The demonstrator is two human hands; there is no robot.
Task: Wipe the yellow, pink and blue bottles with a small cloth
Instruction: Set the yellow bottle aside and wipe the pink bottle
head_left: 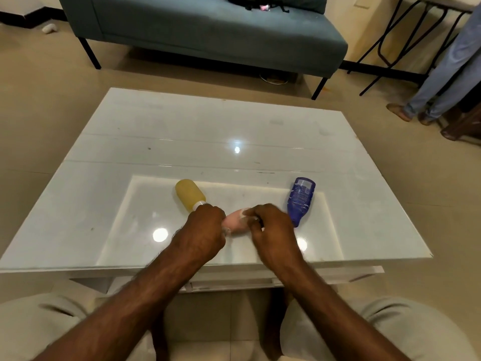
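The pink bottle (235, 222) sits between my two hands above the white table (182, 142). My left hand (205, 230) is closed around its near end. My right hand (270, 227) presses a small white cloth (246, 213) against its far side; only scraps of the cloth show between the fingers. The yellow bottle (189, 194) lies on its side to the left, its white neck touching my left hand. The blue bottle (300, 200) lies on its side to the right, its cap end hidden behind my right hand.
A teal sofa (208, 29) stands beyond the table with a dark bag on it. Another person's legs (442, 74) and a black metal frame (406, 35) are at the far right. My knees sit under the table's front edge.
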